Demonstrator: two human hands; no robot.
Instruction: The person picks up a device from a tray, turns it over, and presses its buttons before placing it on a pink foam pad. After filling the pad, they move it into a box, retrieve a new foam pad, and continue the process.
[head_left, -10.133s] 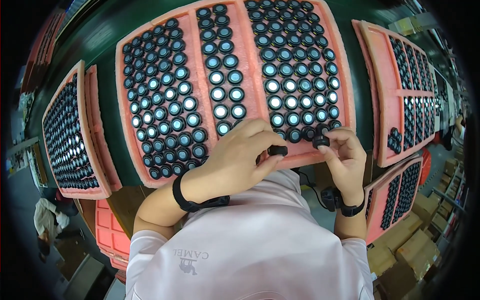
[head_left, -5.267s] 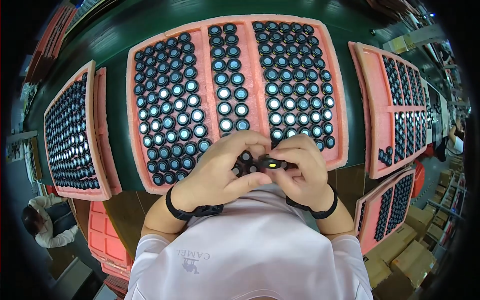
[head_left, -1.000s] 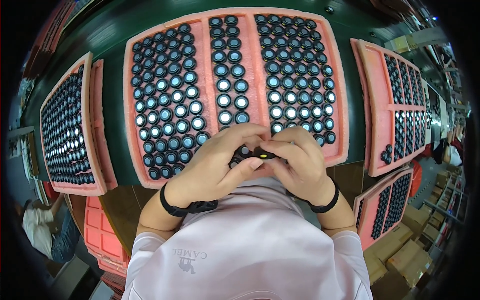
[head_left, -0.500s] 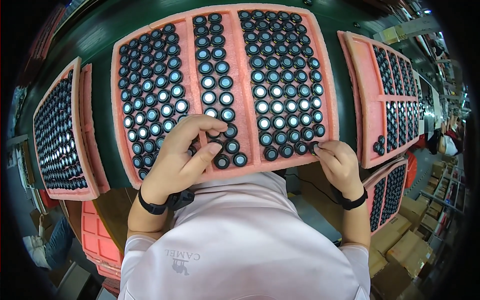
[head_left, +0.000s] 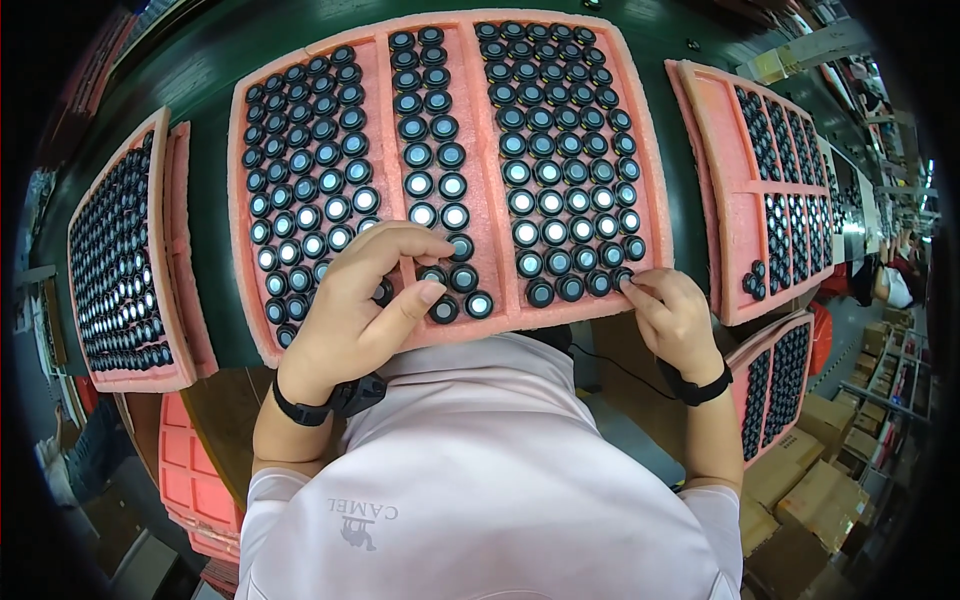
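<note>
head view: the left hand (head_left: 360,305) is curled, fingertips pinching a small round black cap (head_left: 433,274) in the middle strip of the pink foam tray (head_left: 380,120), so it seats in its pocket; the right hand (head_left: 672,315) is pressed on the tray's near edge, seemingly to steady it
</note>
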